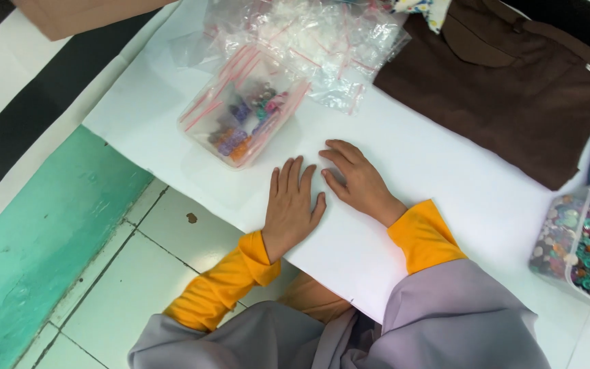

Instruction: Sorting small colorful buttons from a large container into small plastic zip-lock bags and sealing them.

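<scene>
My left hand [291,203] lies flat, palm down, on a large white sheet [438,157] spread over the floor, fingers together and pointing away from me. My right hand [354,176] rests just beside it on the same sheet, fingers slightly spread, holding nothing. Both arms wear orange cuffs under grey sleeves. A little beyond my left hand lies a clear zip bag [244,116] with red seal lines, holding small coloured pieces in purple, orange and green.
A heap of empty clear zip bags [322,41] lies further back. Brown folded cloth [513,82] sits at the upper right. A clear plastic box [585,246] of colourful small pieces stands at the right edge. White floor tiles [172,239] and a green strip [42,239] lie left.
</scene>
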